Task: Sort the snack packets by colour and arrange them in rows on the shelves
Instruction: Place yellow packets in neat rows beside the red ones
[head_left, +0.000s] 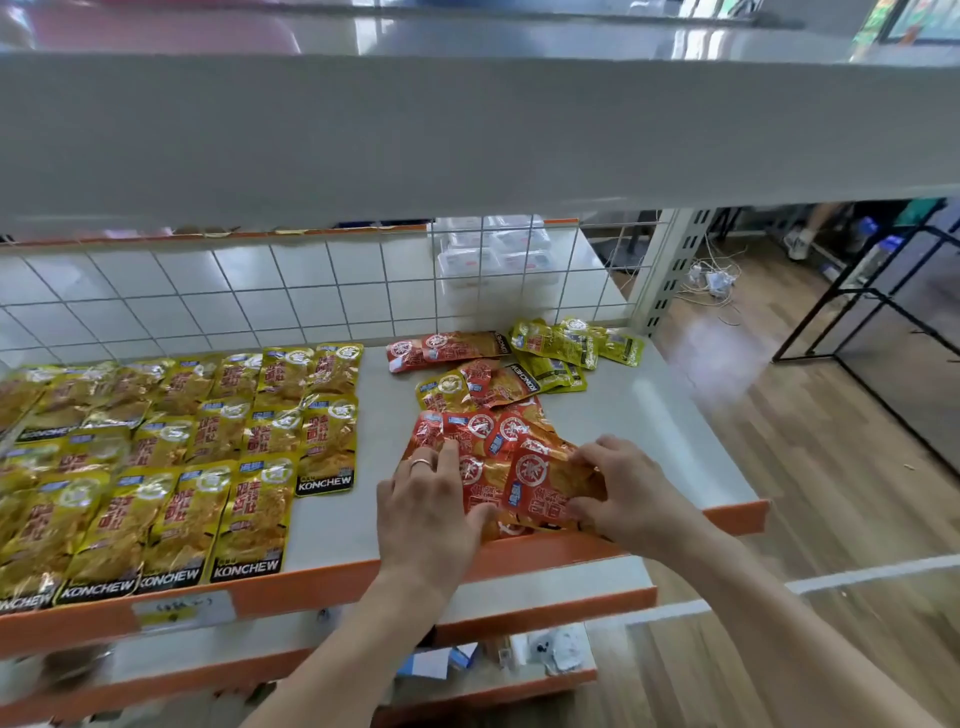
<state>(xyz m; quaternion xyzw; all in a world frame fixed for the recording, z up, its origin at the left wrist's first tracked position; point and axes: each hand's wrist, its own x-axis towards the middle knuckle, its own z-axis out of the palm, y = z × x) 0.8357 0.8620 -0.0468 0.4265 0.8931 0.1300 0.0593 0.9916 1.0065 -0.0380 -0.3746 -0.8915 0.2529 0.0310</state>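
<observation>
Red-sorting step, frame centre: left hand (428, 501) flat on the red packet pile (483, 431), right hand (631, 493) pinching the top red packet (545, 486) (yellow rows (171, 467) laid at left); next, set it in line.

Wooden floor (810, 467), black metal frame (810, 326) — white cables (716, 280), wire grid (311, 296)

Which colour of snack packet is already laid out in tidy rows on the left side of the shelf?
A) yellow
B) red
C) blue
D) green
A: the yellow packets lie side by side in rows on the left of the shelf, while the red packets on the right are still a loose heap.
</observation>
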